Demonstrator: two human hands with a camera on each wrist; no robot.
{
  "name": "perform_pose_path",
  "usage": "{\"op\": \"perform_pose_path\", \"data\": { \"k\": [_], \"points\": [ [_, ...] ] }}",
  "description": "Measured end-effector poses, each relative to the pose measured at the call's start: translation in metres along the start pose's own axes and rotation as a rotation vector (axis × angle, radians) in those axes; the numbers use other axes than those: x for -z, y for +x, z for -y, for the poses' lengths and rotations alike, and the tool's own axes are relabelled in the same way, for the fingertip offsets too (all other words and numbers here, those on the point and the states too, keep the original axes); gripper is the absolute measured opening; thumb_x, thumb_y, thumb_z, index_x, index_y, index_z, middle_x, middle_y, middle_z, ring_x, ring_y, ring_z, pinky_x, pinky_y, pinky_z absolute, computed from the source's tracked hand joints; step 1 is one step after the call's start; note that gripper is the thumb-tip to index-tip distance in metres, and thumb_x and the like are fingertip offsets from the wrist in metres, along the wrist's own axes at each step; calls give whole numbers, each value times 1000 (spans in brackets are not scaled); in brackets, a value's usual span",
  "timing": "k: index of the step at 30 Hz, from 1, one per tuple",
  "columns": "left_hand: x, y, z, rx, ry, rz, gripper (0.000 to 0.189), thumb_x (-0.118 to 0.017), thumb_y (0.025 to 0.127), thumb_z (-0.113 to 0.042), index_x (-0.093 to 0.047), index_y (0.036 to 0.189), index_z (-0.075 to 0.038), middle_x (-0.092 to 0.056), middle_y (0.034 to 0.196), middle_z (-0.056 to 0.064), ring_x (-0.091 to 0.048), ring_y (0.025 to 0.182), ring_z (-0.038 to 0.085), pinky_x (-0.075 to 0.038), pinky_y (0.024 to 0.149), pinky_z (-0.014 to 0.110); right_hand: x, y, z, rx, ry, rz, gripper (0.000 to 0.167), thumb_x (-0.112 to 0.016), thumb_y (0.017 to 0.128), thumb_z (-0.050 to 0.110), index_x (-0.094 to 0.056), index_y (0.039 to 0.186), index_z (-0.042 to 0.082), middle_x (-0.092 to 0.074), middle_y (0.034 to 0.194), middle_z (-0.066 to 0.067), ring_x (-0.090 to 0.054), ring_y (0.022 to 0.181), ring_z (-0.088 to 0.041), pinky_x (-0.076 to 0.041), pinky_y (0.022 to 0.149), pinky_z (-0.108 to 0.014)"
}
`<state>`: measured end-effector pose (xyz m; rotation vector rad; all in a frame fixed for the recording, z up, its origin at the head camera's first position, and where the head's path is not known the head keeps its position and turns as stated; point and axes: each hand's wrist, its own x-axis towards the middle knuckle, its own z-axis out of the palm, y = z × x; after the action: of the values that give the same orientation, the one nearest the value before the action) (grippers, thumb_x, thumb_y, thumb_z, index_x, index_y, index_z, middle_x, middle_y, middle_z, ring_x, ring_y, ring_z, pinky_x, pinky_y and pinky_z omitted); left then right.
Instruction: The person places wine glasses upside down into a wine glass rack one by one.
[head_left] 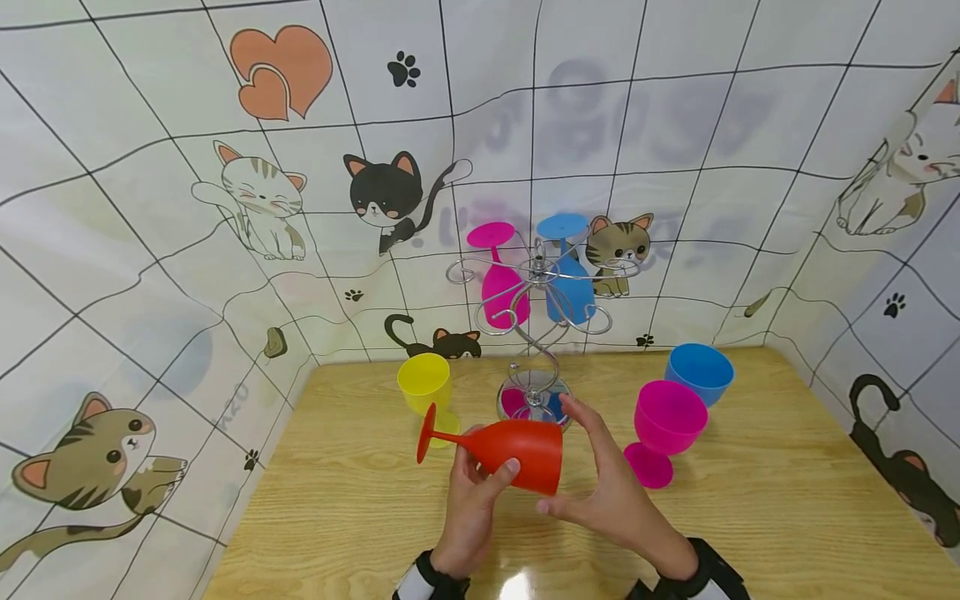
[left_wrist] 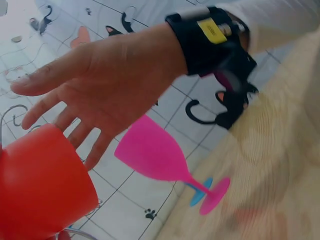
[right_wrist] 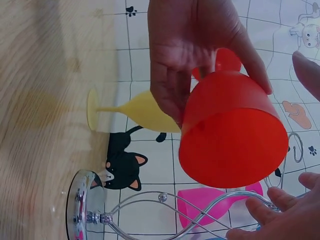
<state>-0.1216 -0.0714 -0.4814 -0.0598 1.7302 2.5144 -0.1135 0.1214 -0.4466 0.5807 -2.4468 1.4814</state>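
My left hand grips a red plastic goblet around the lower bowl, thumb on the near side. The goblet lies sideways in the air, foot to the left and mouth to the right. Beside its rim, my right hand is spread with fingers and thumb apart, holding nothing. The right wrist view looks into the bare bowl of the red goblet. Behind the hands stands a curly silver wire goblet rack. A pink goblet and a blue goblet hang upside down on it.
A yellow goblet stands upright on the wooden table, left of the rack. On the right stand another pink goblet and, behind it, another blue goblet. A cat-print sheet surrounds the table's back and sides.
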Motion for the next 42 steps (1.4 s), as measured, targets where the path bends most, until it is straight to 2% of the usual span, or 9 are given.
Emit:
{"op": "perform_pose_path", "data": {
  "k": [6,12,16,20,27,32,39,42],
  "points": [
    [-2,0,-3,-116,179,66,72,-81,80,-15,-41,139,-16,-54,137,9,-56,122,28,-58,91,38,0,-2,2,-2,-79,1,113,-91,65,36,-23,155,32,-29,159,-6,-32,143,-42,-45,92,-72],
    [-2,-1,-1,-219,342,103,70,-82,79,-18,-44,138,-24,-55,137,2,-53,125,28,-57,92,32,0,-3,2,25,-128,4,116,-92,63,36,-21,155,33,-29,159,-8,-34,141,-43,-50,88,-66],
    [-3,-2,0,-251,425,95,69,-83,78,-20,-46,136,-27,-57,134,-3,-53,123,25,-55,94,32,0,-4,1,28,-155,25,118,-92,63,38,-19,156,34,-29,159,-8,-34,141,-43,-52,88,-65],
    [-5,-3,-2,-249,503,94,68,-83,77,-26,-48,135,-29,-58,133,-6,-53,122,23,-52,94,38,-1,-6,0,3,-175,57,119,-91,62,40,-18,156,36,-29,159,-9,-35,140,-43,-52,88,-64],
    [-6,-4,-2,-280,556,114,66,-82,77,-28,-50,135,-27,-61,129,-9,-56,119,21,-51,90,38,-6,-10,-7,-7,-213,99,117,-89,62,50,-18,155,37,-34,156,-7,-40,139,-38,-56,89,-55],
    [-8,-5,-2,-307,561,129,68,-82,78,-25,-48,137,-24,-58,132,-9,-55,121,21,-52,91,37,-11,-11,-13,32,-261,103,116,-89,60,50,-24,155,30,-39,154,-5,-49,134,-33,-58,88,-44],
    [-11,-8,-5,-283,585,142,68,-83,77,-27,-48,134,-32,-56,133,-12,-51,125,18,-48,95,41,-16,-11,-15,-41,-295,121,107,-93,62,31,-33,151,28,-44,149,0,-51,130,-27,-58,89,-45],
    [-12,-9,-5,-274,587,156,67,-83,77,-27,-47,134,-31,-56,133,-11,-51,126,18,-47,96,41,-18,-11,-14,-41,-319,111,103,-93,62,21,-37,149,26,-48,145,0,-54,127,-24,-58,90,-46]
  ]
}}
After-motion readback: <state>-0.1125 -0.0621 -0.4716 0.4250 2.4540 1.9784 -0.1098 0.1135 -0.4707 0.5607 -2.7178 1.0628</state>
